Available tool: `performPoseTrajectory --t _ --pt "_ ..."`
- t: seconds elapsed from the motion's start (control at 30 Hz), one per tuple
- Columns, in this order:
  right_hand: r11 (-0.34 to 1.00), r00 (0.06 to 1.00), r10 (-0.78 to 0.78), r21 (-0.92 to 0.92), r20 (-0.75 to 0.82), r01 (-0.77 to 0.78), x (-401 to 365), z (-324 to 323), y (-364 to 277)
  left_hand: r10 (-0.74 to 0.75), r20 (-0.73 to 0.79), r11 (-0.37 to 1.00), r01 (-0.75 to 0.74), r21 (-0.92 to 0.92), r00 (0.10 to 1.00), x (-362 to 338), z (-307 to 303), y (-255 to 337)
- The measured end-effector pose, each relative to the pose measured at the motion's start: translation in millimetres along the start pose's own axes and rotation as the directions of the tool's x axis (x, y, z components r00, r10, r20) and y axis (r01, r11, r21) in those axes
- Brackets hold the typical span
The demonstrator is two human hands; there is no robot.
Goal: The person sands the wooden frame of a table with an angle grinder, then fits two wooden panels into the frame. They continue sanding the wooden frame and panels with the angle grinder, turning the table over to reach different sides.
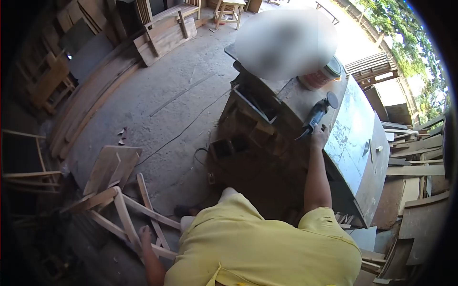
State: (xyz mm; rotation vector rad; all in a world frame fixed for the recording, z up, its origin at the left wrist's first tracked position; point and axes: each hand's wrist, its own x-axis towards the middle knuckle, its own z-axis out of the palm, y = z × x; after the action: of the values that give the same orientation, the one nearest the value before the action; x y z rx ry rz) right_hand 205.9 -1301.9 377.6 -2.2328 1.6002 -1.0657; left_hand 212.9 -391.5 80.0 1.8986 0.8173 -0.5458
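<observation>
Head view. The right hand (319, 136) is seen at centre right of the frame, at the end of an outstretched arm, closed around the rear of the angle grinder (317, 115). The angle grinder is laid on the worktop (355, 133), with its disc end directed towards the upper right of the frame. The worktop surface is pale, scuffed and brightly lit; a dark, cluttered wooden structure (248, 128) is set against its left edge. A paint can (323, 76) is placed on the worktop above the angle grinder, apart from it.

The left hand (144, 235) is seen at lower left, resting on a slat of the wooden frame (119, 209) that lies on the floor (167, 100). Whether the slat is gripped or merely touched cannot be determined.

The floor is bare grey concrete, dusty and strewn with offcuts. A thin cable (183, 131) is run across it towards the worktop base. Long planks (88, 102) are stacked along the left side, and a small stool (230, 10) is placed at top centre. Cut boards (415, 162) are piled at the right edge. Sunlit trees (405, 33) are visible at upper right.
</observation>
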Motion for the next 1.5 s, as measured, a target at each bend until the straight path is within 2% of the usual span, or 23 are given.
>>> performPoseTrajectory --t 0.13,0.2,0.23,0.37,0.43,0.5,0.53,0.67,0.77,0.87,0.93,0.97,1.0,1.07,1.1,1.13,1.17,1.2,1.23,1.27,1.4,1.47,1.5 --pt "0.97 0.959 0.175 -0.204 0.223 -0.13 89 56 23 0.072 0.138 0.996 -0.078 0.034 0.988 -28 64 108" --pt "0.925 0.802 0.364 -0.281 0.474 -0.254 117 78 21 0.238 0.2 0.969 -0.246 0.016 0.951 -46 113 159" --pt "0.929 0.896 0.335 -0.259 0.292 -0.264 126 120 57 0.285 0.215 0.958 -0.286 -0.027 0.934 -68 141 192" --pt "0.941 0.879 0.319 -0.23 0.353 -0.249 102 87 13 0.44 0.381 0.897 -0.38 -0.226 0.813 -157 239 304" --pt "0.984 0.882 0.112 0.071 0.458 -0.162 75 66 -7 0.518 0.476 0.855 -0.429 -0.291 0.71 -200 279 337" --pt "0.931 0.797 0.066 0.25 0.6 -0.265 33 66 -17 0.583 0.547 0.809 -0.494 -0.319 0.601 -238 310 363" --pt "0.879 0.834 -0.073 0.43 0.547 -0.205 -6 45 -43 0.606 0.588 0.784 -0.528 -0.326 0.537 -257 319 372" --pt "0.696 0.595 -0.432 0.67 0.677 -0.257 -111 0 -147 0.572 0.707 0.76 -0.593 -0.266 0.417 -321 335 410" --pt "0.592 0.43 -0.593 0.731 0.681 -0.34 -165 -32 -229 0.805 0.419 0.584 -0.687 -0.432 0.421 -325 330 409" --pt "0.448 0.333 -0.782 0.847 0.526 -0.286 -196 -83 -297 0.868 0.204 0.483 -0.678 -0.554 0.452 -345 261 430" --pt "0.349 0.133 -0.771 0.588 0.623 -0.729 -220 -101 -322 0.838 0.248 0.528 -0.605 -0.596 0.486 -348 212 427" --pt "0.358 0.095 -0.787 0.576 0.61 -0.735 -240 -100 -331 0.805 0.335 0.576 -0.514 -0.636 0.489 -346 186 421" --pt "0.315 -0.098 -0.831 0.317 0.547 -0.895 -265 -90 -342 0.807 0.294 0.565 -0.526 -0.635 0.511 -339 164 415" --pt "0.317 -0.403 -0.872 -0.306 0.279 -0.898 -318 -74 -352 0.713 0.582 0.68 -0.187 -0.708 0.391 -325 130 389" --pt "0.341 -0.414 -0.89 -0.323 0.192 -0.883 -351 -79 -359 0.72 0.551 0.663 -0.184 -0.725 0.422 -316 120 371" --pt "0.381 -0.456 -0.873 -0.34 0.173 -0.86 -383 -58 -353 0.632 0.532 0.736 -0.223 -0.639 0.564 -305 114 348" --pt "0.369 -0.481 -0.868 -0.484 0.127 -0.794 -423 -24 -336 0.522 0.495 0.811 -0.225 -0.54 0.695 -300 107 326" --pt "0.354 -0.504 -0.86 -0.616 0.08 -0.703 -452 -4 -326 0.512 0.464 0.8 -0.204 -0.564 0.723 -302 97 311" --pt "0.438 -0.58 -0.778 -0.455 0.24 -0.776 -470 1 -320 0.496 0.259 0.852 -0.408 -0.328 0.829 -306 86 301" --pt "0.479 -0.635 -0.738 -0.484 0.23 -0.732 -487 2 -309 0.481 0.056 0.877 -0.48 -0.029 0.875 -312 84 282" --pt "0.486 -0.701 -0.545 -0.508 0.459 -0.711 -538 19 -266 0.635 -0.121 0.772 -0.63 0.085 0.763 -261 129 204" --pt "0.582 -0.697 -0.428 -0.415 0.576 -0.7 -554 38 -242 0.543 -0.089 0.84 -0.539 0.059 0.835 -242 141 181" --pt "0.633 -0.724 -0.416 -0.397 0.551 -0.665 -557 35 -241 0.411 0.042 0.911 -0.412 0.018 0.911 -230 146 170"
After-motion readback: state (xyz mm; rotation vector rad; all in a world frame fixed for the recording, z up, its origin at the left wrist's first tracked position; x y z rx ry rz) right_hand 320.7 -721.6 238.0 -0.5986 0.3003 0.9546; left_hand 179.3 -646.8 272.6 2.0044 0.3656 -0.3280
